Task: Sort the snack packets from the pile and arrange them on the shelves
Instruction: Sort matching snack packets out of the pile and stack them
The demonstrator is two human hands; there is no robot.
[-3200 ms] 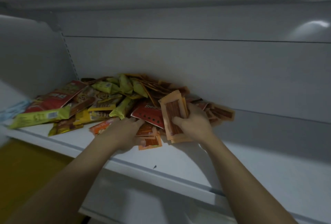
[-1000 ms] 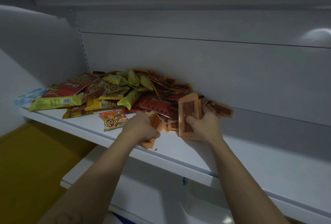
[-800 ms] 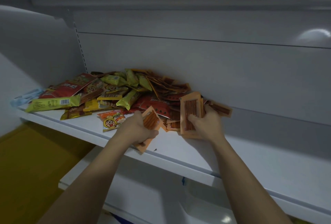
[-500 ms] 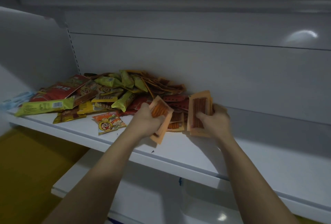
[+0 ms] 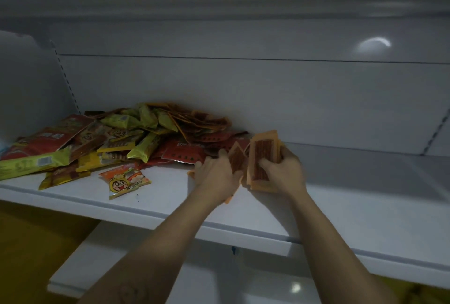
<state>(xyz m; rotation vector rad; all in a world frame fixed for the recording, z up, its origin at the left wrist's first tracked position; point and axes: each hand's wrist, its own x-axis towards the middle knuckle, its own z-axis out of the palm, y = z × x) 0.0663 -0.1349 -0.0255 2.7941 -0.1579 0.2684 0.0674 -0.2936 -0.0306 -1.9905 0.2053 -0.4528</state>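
closer now than half a second ago, the left grip [image 5: 216, 177] pinches one flat orange packet of brown sticks [image 5: 236, 159] beside the upright stack of matching packets [image 5: 263, 157] clasped in the right grip [image 5: 284, 170] at the white shelf [image 5: 353, 202], and should slot it in flush.

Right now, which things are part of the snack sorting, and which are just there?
Part of the job: the pile of snack packets, the orange stack in the right hand, the orange packet in the left hand, the cartoon-face packet lying alone, the shelf.
Just there: the back panel, the yellow floor.
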